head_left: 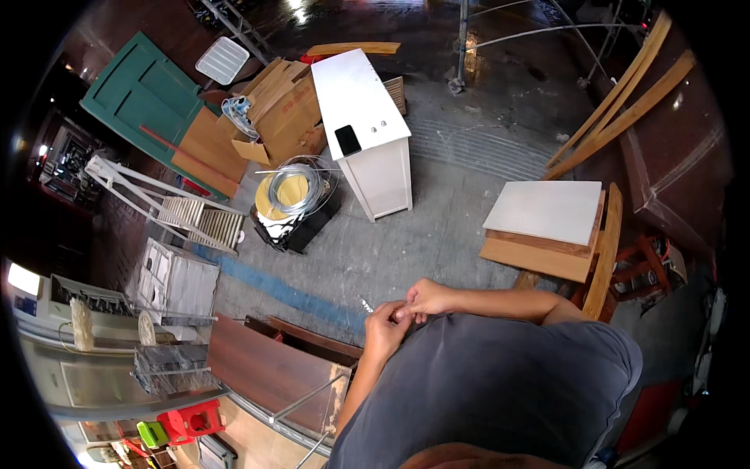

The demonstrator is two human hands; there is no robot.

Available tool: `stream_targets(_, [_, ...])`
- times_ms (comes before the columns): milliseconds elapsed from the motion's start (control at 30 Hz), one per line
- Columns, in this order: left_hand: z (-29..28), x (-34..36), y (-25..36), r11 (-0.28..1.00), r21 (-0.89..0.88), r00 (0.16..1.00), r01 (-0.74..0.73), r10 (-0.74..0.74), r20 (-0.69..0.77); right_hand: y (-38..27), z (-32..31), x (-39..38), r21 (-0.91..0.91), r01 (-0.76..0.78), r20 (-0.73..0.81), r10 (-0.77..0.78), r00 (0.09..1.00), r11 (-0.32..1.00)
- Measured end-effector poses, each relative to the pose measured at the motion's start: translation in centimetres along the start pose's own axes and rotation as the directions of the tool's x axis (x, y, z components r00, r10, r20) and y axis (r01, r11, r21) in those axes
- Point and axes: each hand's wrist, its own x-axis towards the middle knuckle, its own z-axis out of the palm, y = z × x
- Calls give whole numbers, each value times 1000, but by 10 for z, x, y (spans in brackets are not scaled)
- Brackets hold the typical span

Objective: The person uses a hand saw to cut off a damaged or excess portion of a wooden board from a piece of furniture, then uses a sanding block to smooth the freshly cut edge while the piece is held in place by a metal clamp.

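Note:
My left hand and my right hand meet in front of my grey shirt, fingers bent and pressed together. Whatever is between the fingertips is too small or hidden to name. A small whitish piece shows just beyond the left fingers; I cannot tell whether it is held or lies on the floor. Farther ahead stands a white cabinet. On its top lie a black phone and two small round metal pieces, apart from my hands.
Left of the cabinet are a bin with coiled wire, a cardboard box, a white ladder and a green door. Brown furniture stands near my left arm. Stacked boards are at right, wooden strips beyond.

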Motion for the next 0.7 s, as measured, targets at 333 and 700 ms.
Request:
stream_targets(333, [31, 294, -48, 949, 316, 990, -17, -27, 136, -5, -198, 44, 209, 1, -380, 80, 922, 978])
stream_targets(700, [54, 733, -151, 838, 534, 993, -111, 69, 98, -13, -327, 44, 497, 256, -796, 318, 516, 829])
